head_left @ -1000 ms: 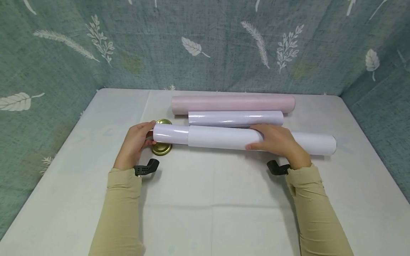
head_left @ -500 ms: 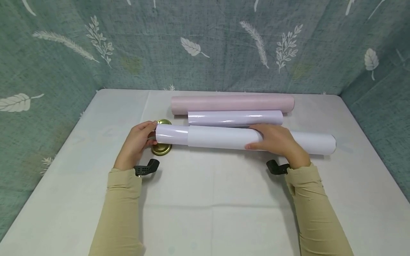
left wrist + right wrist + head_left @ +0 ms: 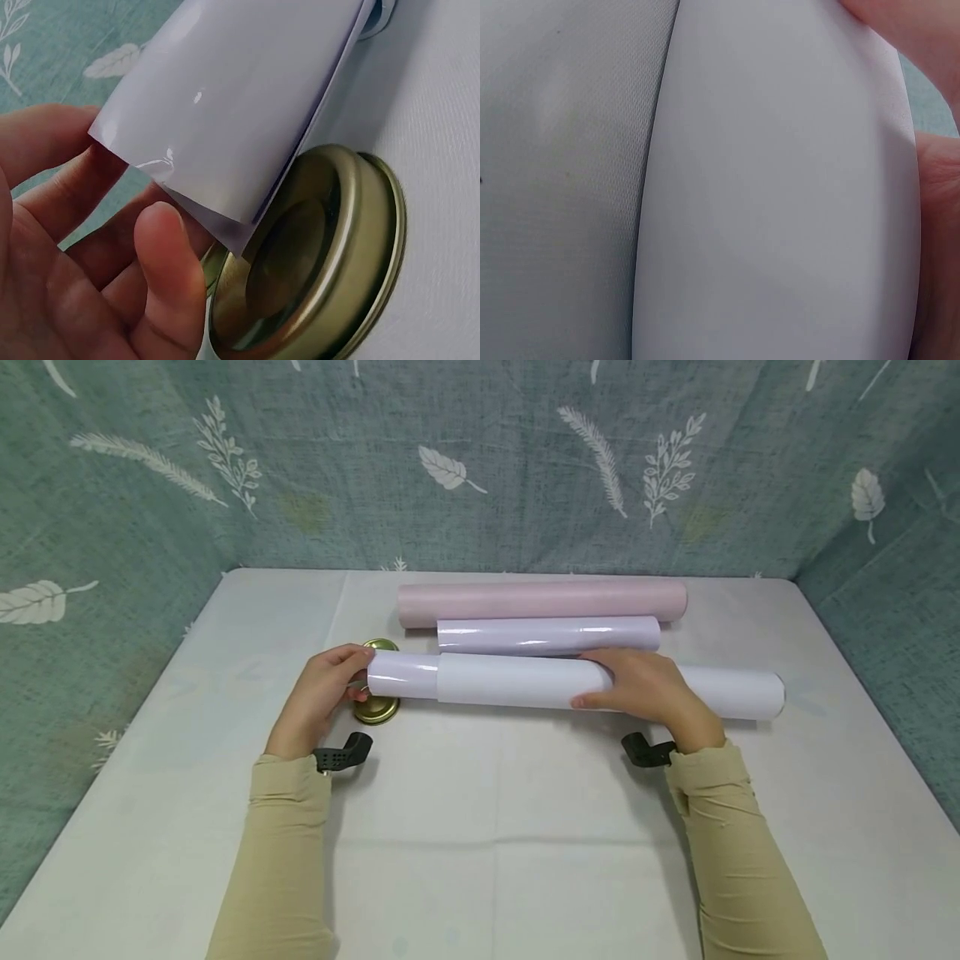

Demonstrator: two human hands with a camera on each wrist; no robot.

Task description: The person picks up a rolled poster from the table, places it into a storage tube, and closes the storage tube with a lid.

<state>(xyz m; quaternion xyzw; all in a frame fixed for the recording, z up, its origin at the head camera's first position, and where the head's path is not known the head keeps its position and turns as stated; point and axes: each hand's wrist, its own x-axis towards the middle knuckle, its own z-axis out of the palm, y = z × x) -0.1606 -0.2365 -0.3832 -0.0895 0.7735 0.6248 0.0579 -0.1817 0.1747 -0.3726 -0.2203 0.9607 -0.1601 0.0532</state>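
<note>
A white paper roll (image 3: 517,681) lies crosswise on the table, with a narrower glossy pale-lilac roll (image 3: 405,675) sticking out of its left end. My left hand (image 3: 322,693) holds the glossy roll's free end. In the left wrist view, fingers reach behind its loose edge (image 3: 202,199) and the thumb is close to that edge. My right hand (image 3: 645,687) grips the white roll right of its middle, thumb on the near side and fingers over the far side. The right wrist view shows mostly the roll's smooth white surface (image 3: 780,187).
Behind lie another glossy lilac roll (image 3: 547,636) and a thicker pink roll (image 3: 540,602). Gold metal shows on both sides of the glossy roll's end: a round lid (image 3: 377,710) in front and a gold rim (image 3: 381,644) beyond. A leaf-patterned curtain (image 3: 517,468) backs the table.
My left hand has shifted slightly right with the glossy roll's end, and less of that roll sticks out of the white one. The right hand keeps its grip in nearly the same place.
</note>
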